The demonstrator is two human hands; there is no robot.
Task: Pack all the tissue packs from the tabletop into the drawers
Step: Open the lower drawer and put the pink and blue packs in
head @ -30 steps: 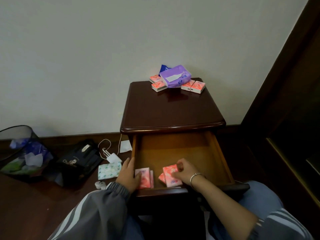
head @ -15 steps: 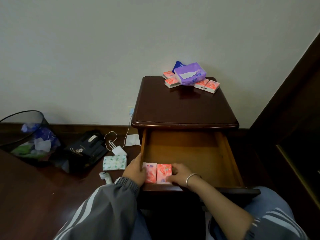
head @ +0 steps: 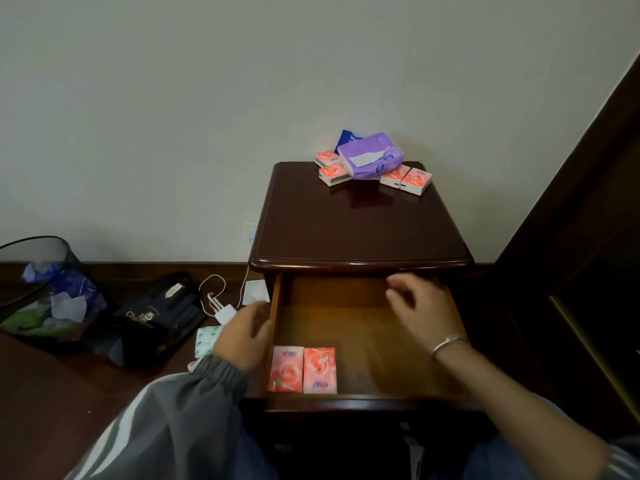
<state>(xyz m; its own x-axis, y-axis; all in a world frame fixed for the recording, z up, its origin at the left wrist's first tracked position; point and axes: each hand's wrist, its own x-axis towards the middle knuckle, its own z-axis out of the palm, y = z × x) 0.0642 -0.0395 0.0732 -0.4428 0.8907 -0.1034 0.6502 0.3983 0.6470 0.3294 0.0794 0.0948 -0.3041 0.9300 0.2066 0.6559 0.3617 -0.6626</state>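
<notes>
Two pink tissue packs lie side by side in the front left corner of the open drawer. My left hand hovers by the drawer's left wall, fingers relaxed and empty. My right hand is blurred above the drawer's back right part, loosely curled and holding nothing. On the back of the nightstand top sit several small pink packs, two more pink packs, a big purple tissue pack and a blue pack behind it.
A mesh waste bin with rubbish stands at the far left on the dark floor. Beside it lie a black bag, a white charger with cable and a green-patterned tissue pack. Dark wooden furniture rises on the right.
Both hands have let go of the two pink packs, which now lie in the drawer's front left corner. My right hand has risen toward the back; my left has drawn off to the left.
</notes>
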